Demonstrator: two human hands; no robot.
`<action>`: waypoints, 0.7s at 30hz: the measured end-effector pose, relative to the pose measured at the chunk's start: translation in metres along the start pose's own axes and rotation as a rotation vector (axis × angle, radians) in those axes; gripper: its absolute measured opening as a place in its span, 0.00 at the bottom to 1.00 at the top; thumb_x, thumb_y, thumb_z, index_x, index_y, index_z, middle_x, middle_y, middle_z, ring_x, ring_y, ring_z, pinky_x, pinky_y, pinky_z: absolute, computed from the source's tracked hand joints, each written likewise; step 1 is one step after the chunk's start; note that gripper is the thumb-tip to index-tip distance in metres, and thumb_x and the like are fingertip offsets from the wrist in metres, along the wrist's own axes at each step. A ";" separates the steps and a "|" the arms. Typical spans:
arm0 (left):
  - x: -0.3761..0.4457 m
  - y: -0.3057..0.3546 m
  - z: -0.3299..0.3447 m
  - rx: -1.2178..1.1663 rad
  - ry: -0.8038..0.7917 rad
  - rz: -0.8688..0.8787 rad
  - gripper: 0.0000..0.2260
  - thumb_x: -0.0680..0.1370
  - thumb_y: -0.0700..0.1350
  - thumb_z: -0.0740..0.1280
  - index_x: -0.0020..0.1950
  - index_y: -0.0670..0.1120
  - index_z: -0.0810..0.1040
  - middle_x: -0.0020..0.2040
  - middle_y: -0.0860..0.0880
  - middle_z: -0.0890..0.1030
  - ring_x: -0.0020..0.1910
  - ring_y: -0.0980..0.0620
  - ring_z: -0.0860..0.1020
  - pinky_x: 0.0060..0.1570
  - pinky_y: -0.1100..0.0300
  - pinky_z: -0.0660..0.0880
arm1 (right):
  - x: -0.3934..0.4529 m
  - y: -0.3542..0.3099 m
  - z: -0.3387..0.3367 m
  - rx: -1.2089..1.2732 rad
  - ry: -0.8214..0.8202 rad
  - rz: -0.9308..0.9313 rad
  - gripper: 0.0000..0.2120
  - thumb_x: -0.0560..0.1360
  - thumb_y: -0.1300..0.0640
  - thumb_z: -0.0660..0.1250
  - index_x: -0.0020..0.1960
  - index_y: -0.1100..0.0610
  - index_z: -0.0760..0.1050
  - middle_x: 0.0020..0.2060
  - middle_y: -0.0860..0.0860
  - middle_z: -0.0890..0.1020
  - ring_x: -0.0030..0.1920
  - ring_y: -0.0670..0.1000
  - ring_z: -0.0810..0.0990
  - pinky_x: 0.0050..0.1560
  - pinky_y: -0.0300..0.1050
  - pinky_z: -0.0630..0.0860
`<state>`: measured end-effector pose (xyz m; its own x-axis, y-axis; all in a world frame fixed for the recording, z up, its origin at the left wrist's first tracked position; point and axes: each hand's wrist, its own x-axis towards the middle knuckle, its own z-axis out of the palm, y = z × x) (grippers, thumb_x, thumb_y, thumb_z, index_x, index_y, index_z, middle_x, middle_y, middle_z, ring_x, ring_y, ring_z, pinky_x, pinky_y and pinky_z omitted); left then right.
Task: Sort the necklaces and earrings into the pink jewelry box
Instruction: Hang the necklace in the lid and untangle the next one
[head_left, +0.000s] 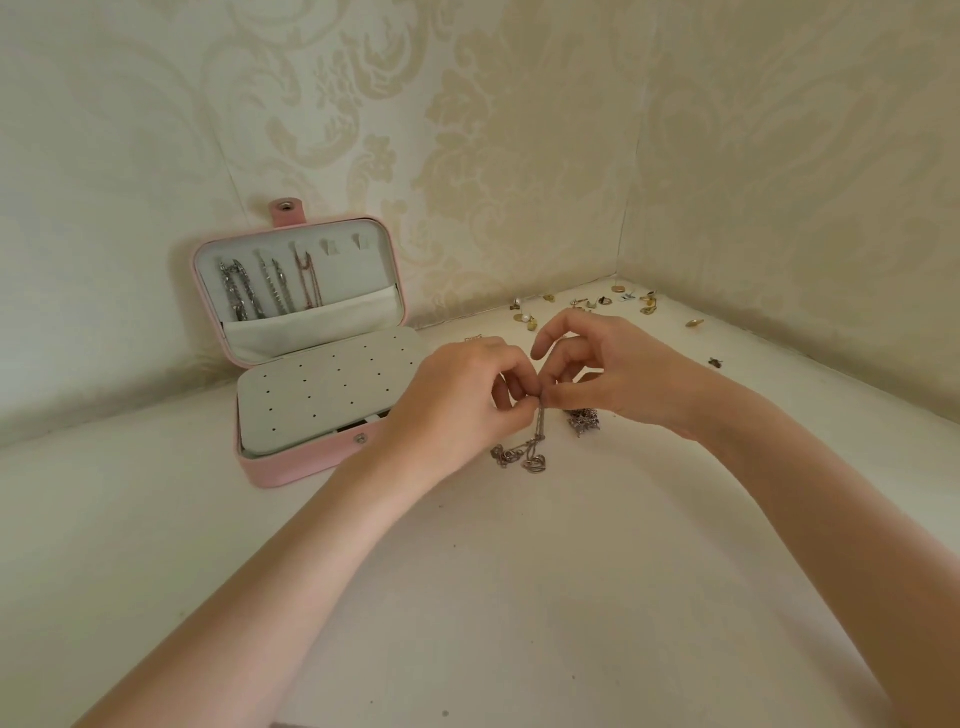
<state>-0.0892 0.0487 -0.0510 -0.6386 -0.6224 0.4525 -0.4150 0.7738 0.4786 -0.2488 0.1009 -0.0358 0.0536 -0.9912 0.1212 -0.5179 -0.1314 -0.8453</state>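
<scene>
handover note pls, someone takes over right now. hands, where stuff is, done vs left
Left hand and right hand: both pinch the top of a silver necklace; its lower end with a heart pendant lies on the table.
Pink jewelry box: open, left of the hands. Lid holds three hung necklaces; two hooks free. Perforated earring panel bare.
Another chain pile lies under the right hand. Earrings scattered by the far wall.
Left: hang the held necklace, then the pile, then all the earrings.

Soft, even daylight, faint shadows, wide-angle bending at the edges, and perhaps slight softness throughout.
</scene>
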 end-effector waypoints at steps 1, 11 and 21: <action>0.000 0.000 0.000 -0.009 -0.021 -0.020 0.03 0.70 0.41 0.71 0.39 0.48 0.80 0.38 0.51 0.80 0.35 0.56 0.76 0.42 0.60 0.74 | 0.000 0.000 0.000 -0.016 -0.004 -0.003 0.14 0.70 0.68 0.70 0.48 0.54 0.71 0.33 0.45 0.80 0.33 0.41 0.73 0.37 0.31 0.71; 0.000 -0.001 -0.007 -0.307 -0.134 -0.188 0.07 0.69 0.37 0.70 0.35 0.48 0.79 0.29 0.55 0.76 0.26 0.62 0.72 0.32 0.72 0.69 | -0.005 0.001 0.000 0.192 -0.082 0.037 0.16 0.71 0.70 0.68 0.52 0.55 0.69 0.35 0.47 0.80 0.42 0.48 0.73 0.43 0.41 0.70; 0.000 -0.001 -0.002 -0.348 -0.016 -0.093 0.07 0.66 0.40 0.71 0.32 0.50 0.76 0.26 0.60 0.75 0.28 0.63 0.72 0.33 0.73 0.67 | -0.006 -0.003 0.000 0.354 -0.085 0.062 0.17 0.71 0.70 0.67 0.57 0.58 0.71 0.37 0.52 0.80 0.37 0.50 0.72 0.38 0.38 0.68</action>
<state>-0.0870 0.0478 -0.0500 -0.6195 -0.6845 0.3842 -0.2282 0.6254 0.7462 -0.2475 0.1069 -0.0344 0.1100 -0.9934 0.0327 -0.1953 -0.0538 -0.9793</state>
